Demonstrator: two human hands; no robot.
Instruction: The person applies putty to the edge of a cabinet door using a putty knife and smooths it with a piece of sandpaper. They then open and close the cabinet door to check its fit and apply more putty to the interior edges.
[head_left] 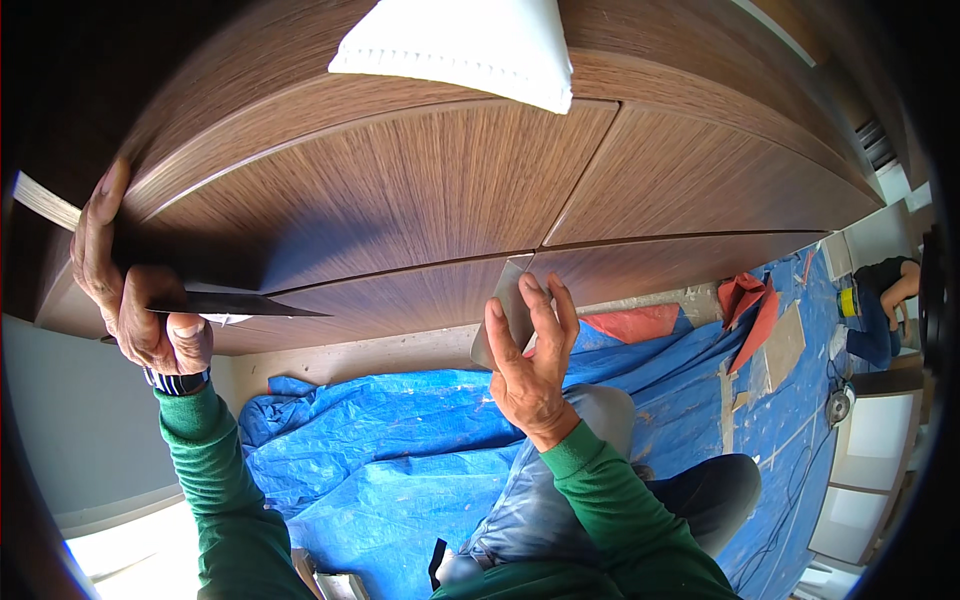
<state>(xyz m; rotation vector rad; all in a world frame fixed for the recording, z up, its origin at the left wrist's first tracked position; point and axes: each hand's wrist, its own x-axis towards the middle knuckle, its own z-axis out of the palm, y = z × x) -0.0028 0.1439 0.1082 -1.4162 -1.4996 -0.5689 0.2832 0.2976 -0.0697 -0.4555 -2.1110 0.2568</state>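
In front of me is a brown wood-grain cabinet front (400, 190) with narrow gaps between its panels. My left hand (145, 285) is at its left end, fingers stretched along the panel edge. Between that hand's thumb and index finger is a thin, dark, pointed flat piece (245, 304). A small white bit (228, 319) shows just under it. My right hand (537, 365) is at the lower panel, holding a grey flat strip (518, 300) against the wood below a seam. Part of this strip is hidden behind the fingers.
A crumpled blue tarp (400, 430) covers the floor under my legs. Red sheets (745, 310) and a tan board piece (785, 345) lie to the right. Another person (885, 310) crouches at far right, near a corded power tool (838, 407). White stitched material (460, 50) hangs at the top.
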